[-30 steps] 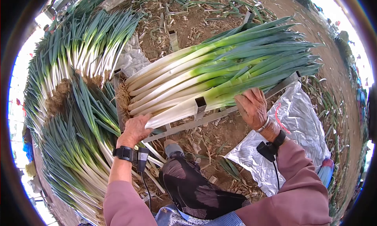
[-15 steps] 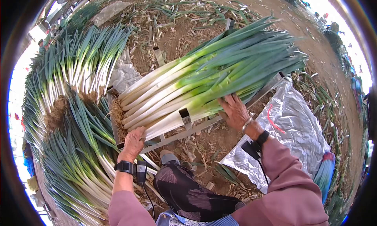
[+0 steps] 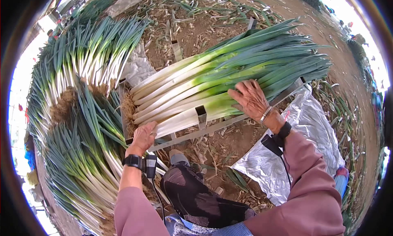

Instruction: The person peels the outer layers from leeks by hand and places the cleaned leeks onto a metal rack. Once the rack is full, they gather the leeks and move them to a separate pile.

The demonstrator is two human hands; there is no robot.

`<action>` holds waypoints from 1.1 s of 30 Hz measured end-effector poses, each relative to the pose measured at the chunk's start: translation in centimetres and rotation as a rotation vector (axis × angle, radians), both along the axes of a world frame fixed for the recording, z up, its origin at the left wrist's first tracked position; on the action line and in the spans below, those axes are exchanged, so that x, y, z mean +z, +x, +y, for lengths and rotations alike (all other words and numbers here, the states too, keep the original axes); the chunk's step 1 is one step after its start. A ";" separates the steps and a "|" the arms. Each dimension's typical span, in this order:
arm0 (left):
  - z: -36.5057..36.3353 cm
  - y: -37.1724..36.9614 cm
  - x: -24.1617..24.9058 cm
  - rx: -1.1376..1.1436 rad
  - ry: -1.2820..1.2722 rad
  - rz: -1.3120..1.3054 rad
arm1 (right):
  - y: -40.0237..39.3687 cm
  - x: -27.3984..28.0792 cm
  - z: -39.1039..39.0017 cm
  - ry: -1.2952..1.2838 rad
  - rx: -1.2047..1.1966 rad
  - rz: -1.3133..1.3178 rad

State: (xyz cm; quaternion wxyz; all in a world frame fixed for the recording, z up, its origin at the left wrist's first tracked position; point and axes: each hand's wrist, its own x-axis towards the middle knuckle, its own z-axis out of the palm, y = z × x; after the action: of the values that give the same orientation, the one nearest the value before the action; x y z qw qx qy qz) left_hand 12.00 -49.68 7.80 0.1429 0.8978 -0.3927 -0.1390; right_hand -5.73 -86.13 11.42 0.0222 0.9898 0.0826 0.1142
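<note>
A thick bundle of large green onions [image 3: 184,86] lies slantwise in a metal frame [image 3: 229,123], roots at the left and dark green leaves at the upper right. My left hand [image 3: 143,137] is closed at the near side of the bundle, its thumb on the white stalk of the nearest green onion close to the roots. Some of its fingers are hidden. Over the near side of the leaves lies my right hand [image 3: 250,98], palm down, fingers slightly bent and thumb apart, touching the green part.
Piles of green onions [image 3: 77,170] cover the ground at the left. A silvery sheet [image 3: 270,170] lies at the right, near a bundle of bluish strips [image 3: 341,182]. Cut leaves litter the soil [image 3: 221,148]. My knee [image 3: 190,195] is close to the frame.
My right hand has shifted up and slightly right, farther onto the leaves. My left hand stays at the root end. The whole view has shifted a little.
</note>
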 end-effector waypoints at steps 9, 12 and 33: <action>0.5 -0.1 0.6 0.066 -0.005 -0.013 | -0.8 -3.3 0.1 -0.019 -0.090 -0.109; 1.1 -0.3 0.7 0.055 0.061 -0.019 | -0.7 -2.9 0.2 0.021 -0.082 -0.087; 0.8 -1.5 0.0 0.045 0.154 -0.259 | 10.4 -2.3 4.5 0.680 0.224 0.427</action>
State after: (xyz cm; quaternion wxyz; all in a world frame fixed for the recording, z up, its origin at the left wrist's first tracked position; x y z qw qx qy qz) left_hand 10.54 -48.93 7.80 0.0248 0.9251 -0.3757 -0.0483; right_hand 4.71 -81.62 9.08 -0.3362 0.9270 0.1500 -0.0712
